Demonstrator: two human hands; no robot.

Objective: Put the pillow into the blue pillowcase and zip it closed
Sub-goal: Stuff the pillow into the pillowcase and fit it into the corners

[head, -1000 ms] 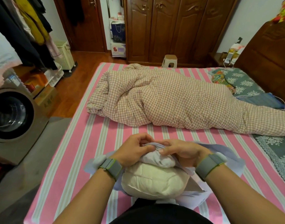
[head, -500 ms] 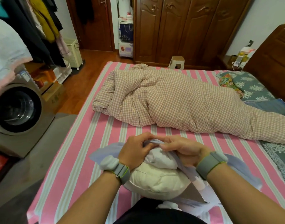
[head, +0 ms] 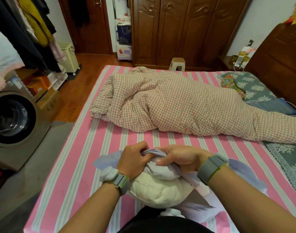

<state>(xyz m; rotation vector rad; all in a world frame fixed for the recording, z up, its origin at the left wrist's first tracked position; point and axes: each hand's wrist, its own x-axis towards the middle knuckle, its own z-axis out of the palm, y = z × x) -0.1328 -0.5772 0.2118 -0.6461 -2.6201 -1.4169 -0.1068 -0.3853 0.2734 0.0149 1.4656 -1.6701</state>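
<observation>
A cream pillow (head: 159, 190) lies bunched at the near edge of the bed, right in front of me. The pale blue pillowcase (head: 162, 170) is gathered over its far end, and more of the fabric spreads out to the left and right beneath my wrists. My left hand (head: 133, 159) and my right hand (head: 180, 158) sit side by side on top of the pillow, each with fingers closed on the bunched edge of the pillowcase. No zipper shows.
The bed has a pink striped sheet (head: 97, 148). A rolled checked quilt (head: 186, 105) lies across its middle. Green patterned pillows (head: 251, 86) rest by the headboard (head: 278, 64). A washing machine (head: 14, 121) stands at the left, a wardrobe (head: 186, 27) behind.
Both hands keep their grip on the bunched pillowcase edge and have hardly shifted. The view has swung back and forth, and the blue fabric on the left has spread out a little.
</observation>
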